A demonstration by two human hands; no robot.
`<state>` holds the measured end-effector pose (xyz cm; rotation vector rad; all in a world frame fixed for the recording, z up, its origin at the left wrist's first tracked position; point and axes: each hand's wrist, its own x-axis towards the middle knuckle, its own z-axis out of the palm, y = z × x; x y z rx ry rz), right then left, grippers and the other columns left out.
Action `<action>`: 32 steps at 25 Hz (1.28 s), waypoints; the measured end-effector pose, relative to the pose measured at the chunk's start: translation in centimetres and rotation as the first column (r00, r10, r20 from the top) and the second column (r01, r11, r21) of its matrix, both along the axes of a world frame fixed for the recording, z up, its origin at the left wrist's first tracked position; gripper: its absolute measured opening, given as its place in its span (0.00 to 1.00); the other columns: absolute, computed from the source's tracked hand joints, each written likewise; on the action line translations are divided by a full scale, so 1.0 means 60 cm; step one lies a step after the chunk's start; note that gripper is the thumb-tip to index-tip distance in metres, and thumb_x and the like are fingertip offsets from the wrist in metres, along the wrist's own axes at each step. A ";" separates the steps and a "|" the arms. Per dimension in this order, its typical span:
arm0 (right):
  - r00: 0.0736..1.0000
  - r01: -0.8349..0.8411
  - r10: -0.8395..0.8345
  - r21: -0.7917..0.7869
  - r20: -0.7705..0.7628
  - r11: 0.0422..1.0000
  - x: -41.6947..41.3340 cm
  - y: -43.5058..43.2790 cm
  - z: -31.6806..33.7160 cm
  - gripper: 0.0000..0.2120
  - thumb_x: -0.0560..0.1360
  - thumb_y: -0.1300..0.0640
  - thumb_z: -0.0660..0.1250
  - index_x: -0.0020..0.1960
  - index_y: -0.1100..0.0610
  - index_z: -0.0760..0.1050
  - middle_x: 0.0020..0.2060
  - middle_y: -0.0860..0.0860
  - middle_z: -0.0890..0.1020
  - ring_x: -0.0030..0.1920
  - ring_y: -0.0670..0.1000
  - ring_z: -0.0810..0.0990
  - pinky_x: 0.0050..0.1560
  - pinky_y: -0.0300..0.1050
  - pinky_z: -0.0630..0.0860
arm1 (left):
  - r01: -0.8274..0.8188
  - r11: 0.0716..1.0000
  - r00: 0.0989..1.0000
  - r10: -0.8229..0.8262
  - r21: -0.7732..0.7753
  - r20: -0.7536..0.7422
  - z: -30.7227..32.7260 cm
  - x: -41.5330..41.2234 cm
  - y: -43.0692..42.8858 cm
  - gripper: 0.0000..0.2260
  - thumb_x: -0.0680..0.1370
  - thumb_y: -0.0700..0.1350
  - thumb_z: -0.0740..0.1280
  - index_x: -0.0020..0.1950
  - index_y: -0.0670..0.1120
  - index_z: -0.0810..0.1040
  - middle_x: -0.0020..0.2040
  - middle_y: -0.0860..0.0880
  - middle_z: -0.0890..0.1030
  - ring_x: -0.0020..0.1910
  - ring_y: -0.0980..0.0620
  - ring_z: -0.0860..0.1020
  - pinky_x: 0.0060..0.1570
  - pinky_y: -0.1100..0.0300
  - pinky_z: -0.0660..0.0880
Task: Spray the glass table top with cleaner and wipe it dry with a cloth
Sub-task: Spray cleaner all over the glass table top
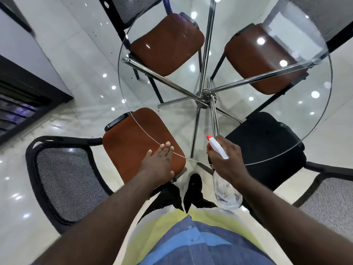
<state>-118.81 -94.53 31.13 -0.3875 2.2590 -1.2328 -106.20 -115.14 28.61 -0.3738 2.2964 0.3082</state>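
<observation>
Low in the frame's centre, the left hand [158, 161] lies flat, fingers straight, at the near rim of the round glass desk [172, 96] (a brown chair seat [133, 138] shows beneath), while just right the right hand [225, 159] grips the spray bottle [227, 192], nozzle over the glass.

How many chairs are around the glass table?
4 chairs: far-left brown chair, far-right brown chair, near-left brown chair, near-right black chair. Others could be out of frame.
</observation>
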 end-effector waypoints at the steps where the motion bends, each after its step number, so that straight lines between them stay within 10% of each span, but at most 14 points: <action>1: 1.000 -0.011 0.011 0.003 -0.005 1.000 -0.002 -0.002 0.001 0.08 0.79 0.60 0.70 0.44 0.49 0.78 0.36 0.50 0.80 0.36 0.58 0.82 0.37 0.63 0.83 | 0.002 1.000 1.000 -0.002 0.001 0.010 0.001 -0.003 0.001 0.41 0.82 0.57 0.63 0.85 0.47 0.40 0.85 0.49 0.37 0.84 0.51 0.40 0.81 0.42 0.49; 14: 0.989 -0.136 0.136 0.010 -0.064 0.991 0.002 -0.060 0.017 0.06 0.79 0.62 0.71 0.46 0.52 0.78 0.36 0.46 0.80 0.36 0.46 0.79 0.36 0.37 0.74 | -0.050 0.997 0.996 0.046 0.054 0.072 0.003 -0.018 -0.004 0.41 0.82 0.55 0.64 0.85 0.49 0.41 0.85 0.51 0.38 0.84 0.53 0.40 0.82 0.43 0.45; 32: 0.968 -0.224 0.227 0.037 -0.105 0.974 -0.002 -0.127 0.020 0.02 0.79 0.60 0.68 0.47 0.58 0.78 0.39 0.54 0.82 0.38 0.58 0.81 0.40 0.56 0.81 | -0.092 0.990 0.995 0.089 0.108 0.037 0.013 -0.016 -0.017 0.39 0.80 0.50 0.65 0.85 0.51 0.46 0.85 0.54 0.42 0.84 0.55 0.43 0.82 0.41 0.47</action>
